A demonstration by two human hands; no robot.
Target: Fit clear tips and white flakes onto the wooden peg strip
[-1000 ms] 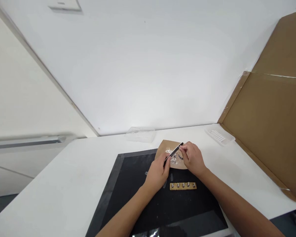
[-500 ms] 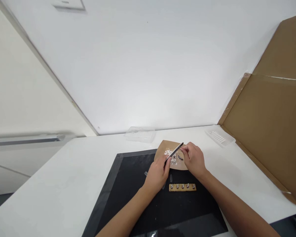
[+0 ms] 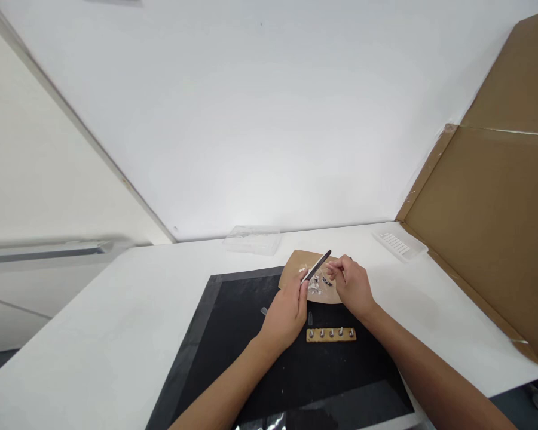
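Note:
My left hand (image 3: pixel 287 306) is closed around a slim nail file (image 3: pixel 318 266), dark on one face and pale along its edge, which points up to the right. Just right of its tip, my right hand (image 3: pixel 352 285) has its fingertips pinched together; anything between them is too small to make out. Under both hands lies a brown paper sheet (image 3: pixel 296 264) with small white and dark bits (image 3: pixel 314 286) on it. Nearer to me, a wooden strip (image 3: pixel 330 335) carries several short metal posts. A clear nail tip (image 3: pixel 310 318) rests just behind that strip.
A black mat (image 3: pixel 233 358) covers part of the white table (image 3: pixel 98 334). Another clear tip (image 3: pixel 264 311) lies left of my left hand. Along the wall stand a clear plastic box (image 3: pixel 253 240) and a shallow tray with white strips (image 3: pixel 401 245). Tall cardboard (image 3: pixel 484 227) borders the right side.
The nail file and my right fingertips have moved apart, and the file is turned to show more of its dark face. The whole view has shifted slightly.

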